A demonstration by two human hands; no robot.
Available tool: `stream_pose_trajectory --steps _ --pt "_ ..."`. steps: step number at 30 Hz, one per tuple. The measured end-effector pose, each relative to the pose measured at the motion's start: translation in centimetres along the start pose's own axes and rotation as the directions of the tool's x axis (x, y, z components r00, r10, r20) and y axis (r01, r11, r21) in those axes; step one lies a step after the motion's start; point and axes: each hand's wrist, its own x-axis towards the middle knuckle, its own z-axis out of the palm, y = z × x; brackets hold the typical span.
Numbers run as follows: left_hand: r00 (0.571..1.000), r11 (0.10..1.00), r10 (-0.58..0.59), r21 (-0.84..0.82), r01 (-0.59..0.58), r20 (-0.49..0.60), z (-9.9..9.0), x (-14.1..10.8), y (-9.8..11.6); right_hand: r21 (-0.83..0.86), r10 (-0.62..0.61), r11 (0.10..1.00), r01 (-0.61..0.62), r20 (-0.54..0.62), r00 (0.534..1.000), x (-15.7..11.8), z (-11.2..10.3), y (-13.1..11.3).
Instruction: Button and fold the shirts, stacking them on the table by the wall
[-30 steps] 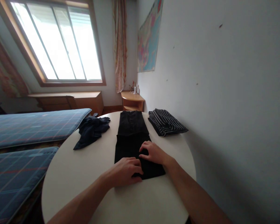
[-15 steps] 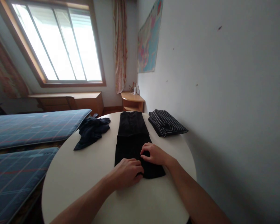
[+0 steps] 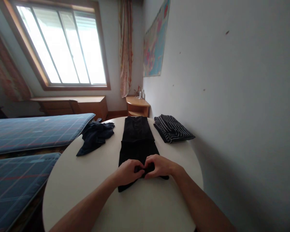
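Okay, so I'm looking at two plaid mattresses (image 3: 38,132) on the far left, then a crumpled navy cloth (image 3: 94,135) near the edge of the round white worktop (image 3: 70,174). Next comes the left hand (image 3: 130,170), fingers curled onto the near end of a black garment (image 3: 136,148), looks like it's pinching some fabric. The garment lies lengthwise down the middle, with a fold line across it and the near edge bunched up between the hands. My guess is the step in hand is gathering that edge, and the next move calls for an even two-handed grip so the far part doesn't slide.

Behind that, in the corner, there's a little wooden shelf (image 3: 139,101) with some white bottles (image 3: 140,94) on top, can't tell what's in them. The right hand (image 3: 159,167) mirrors the left, thumb and fingers seemingly pinching the same edge, fingertips almost meeting. Over right sits a striped folded pile (image 3: 174,127), dark layer poking out underneath.
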Motion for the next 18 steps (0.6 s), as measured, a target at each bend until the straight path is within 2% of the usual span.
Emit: stream_pose_trajectory --steps 4,9,13,18 --pt "1.0 1.0 0.002 -0.031 -0.002 0.002 -0.6 -0.6 0.0 -0.021 -0.027 0.999 0.027 -0.025 0.999 -0.1 0.0 -0.3" --pt "0.999 0.994 0.022 0.108 -0.028 0.049 -2.6 -2.3 -0.4 -0.023 0.024 0.999 -0.026 -0.084 0.996 -0.2 0.1 -0.3" --pt "0.999 0.98 -0.008 0.2 0.0 0.042 -4.1 -2.9 -0.8 -0.042 0.042 0.998 -0.046 -0.095 0.995 -0.2 0.1 0.0" --pt "1.0 0.966 -0.009 0.258 0.001 0.028 -4.6 -2.8 -1.3 -0.084 -0.033 0.996 0.019 -0.164 0.986 0.0 0.3 0.1"
